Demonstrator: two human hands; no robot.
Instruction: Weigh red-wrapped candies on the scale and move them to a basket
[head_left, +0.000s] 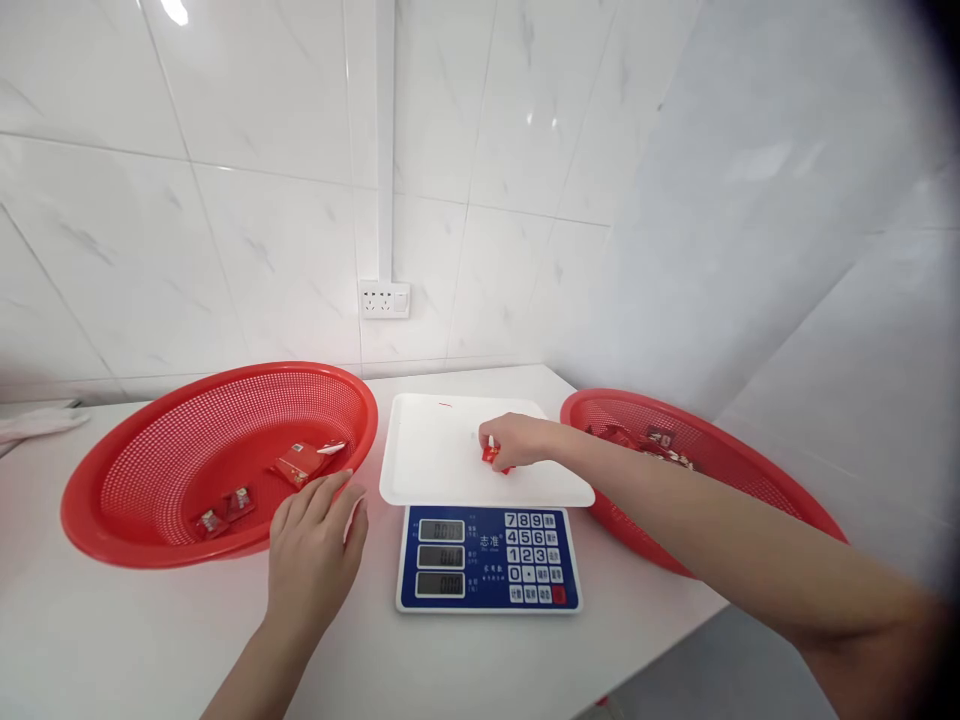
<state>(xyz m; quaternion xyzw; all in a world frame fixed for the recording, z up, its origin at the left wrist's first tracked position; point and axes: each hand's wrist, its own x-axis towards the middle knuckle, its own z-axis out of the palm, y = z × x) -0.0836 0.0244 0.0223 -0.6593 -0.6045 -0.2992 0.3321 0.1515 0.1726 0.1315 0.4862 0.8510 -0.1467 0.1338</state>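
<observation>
While a pair of red perforated baskets flank a digital scale on a white counter, a person's bare right hand pinches a small red packet over the scale's white weighing platform; whether the packet touches the surface cannot be told. A thin red strip lies near the platform's far edge, and the blue front panel carries three displays, too faint to read with certainty, beside a keypad. Marbled white wall tiles rise behind, with a power socket below a vertical conduit.

In the left basket, a larger red packet rests near two small packets. More red packets sit in the right basket, partly hidden by the right forearm, which stretches across from the lower right, fingers bent downward. At far left, a crumpled white item lies on the counter.

The left hand, palm down, reaches up from below, fingers loosely curved and thumb apart, gripping nothing visible. It covers part of the left basket's near rim; contact is unclear.
</observation>
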